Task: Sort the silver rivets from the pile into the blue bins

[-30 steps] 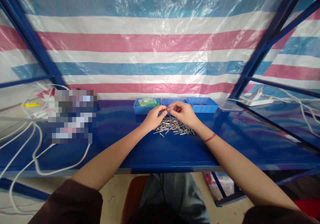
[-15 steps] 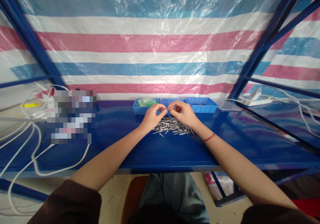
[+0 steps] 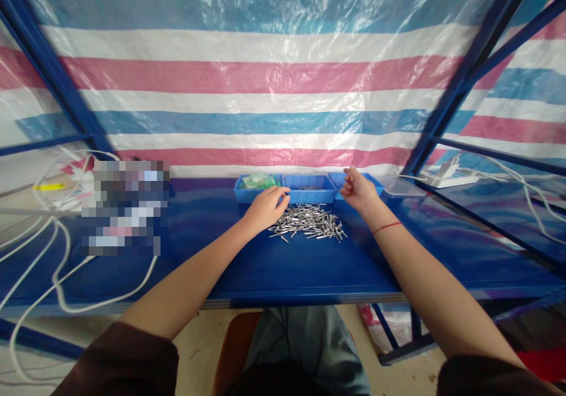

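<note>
A heap of thin silver metal pins that look like pop rivets (image 3: pixel 309 222) lies on the blue tabletop. My left hand (image 3: pixel 266 208) hovers at the heap's left edge, fingers stretched forward and the thumb slightly apart; I see nothing between them. Over the right blue bin (image 3: pixel 374 182), my right hand (image 3: pixel 360 193) has its fingers curled inward, and whatever they may hold is hidden or too small to make out. The middle blue bin (image 3: pixel 309 196) contains some small metal pieces. Green and clear plastic bags (image 3: pixel 259 181) fill the left blue bin (image 3: pixel 252 196).
A clear plastic lid (image 3: pixel 404 187) lies right of the bins. White cables (image 3: pixel 110 307) loop over the table's left side, near a blurred-out patch. A white power strip (image 3: pixel 455 175) sits at the back right. Blue metal posts (image 3: pixel 446 101) frame a striped plastic sheet (image 3: pixel 265 78).
My hands were together over the heap with a thin metal piece between their fingertips. They have parted: my right hand has moved right to the right bin, my left slightly left.
</note>
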The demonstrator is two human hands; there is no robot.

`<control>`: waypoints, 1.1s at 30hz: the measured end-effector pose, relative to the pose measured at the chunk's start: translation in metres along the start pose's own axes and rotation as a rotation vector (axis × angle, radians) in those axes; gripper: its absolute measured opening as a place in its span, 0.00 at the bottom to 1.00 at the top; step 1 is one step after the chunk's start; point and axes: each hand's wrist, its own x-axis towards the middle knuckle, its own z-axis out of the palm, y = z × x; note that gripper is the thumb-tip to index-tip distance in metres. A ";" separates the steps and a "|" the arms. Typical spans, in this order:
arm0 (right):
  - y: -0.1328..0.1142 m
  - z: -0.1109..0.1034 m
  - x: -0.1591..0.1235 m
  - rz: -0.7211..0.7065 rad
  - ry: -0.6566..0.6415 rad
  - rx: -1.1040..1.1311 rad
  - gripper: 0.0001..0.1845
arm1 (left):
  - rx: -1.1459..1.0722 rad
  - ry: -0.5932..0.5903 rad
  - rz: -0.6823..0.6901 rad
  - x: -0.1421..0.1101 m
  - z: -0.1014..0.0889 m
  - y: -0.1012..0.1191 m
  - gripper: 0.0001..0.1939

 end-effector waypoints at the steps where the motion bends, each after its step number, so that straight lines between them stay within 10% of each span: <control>1: -0.002 -0.003 0.002 0.019 -0.011 0.005 0.14 | 0.022 -0.035 0.002 0.000 -0.001 -0.001 0.14; 9: 0.003 0.018 -0.022 0.045 -0.262 -0.185 0.08 | 0.009 -0.256 0.005 -0.002 0.002 -0.007 0.09; 18: 0.026 0.032 -0.042 -0.531 -0.683 -0.958 0.10 | 0.057 -0.168 -0.002 -0.004 0.008 -0.006 0.10; 33: 0.029 0.041 -0.048 -0.440 -0.638 -0.604 0.13 | -0.711 0.051 -0.266 0.002 0.016 0.005 0.09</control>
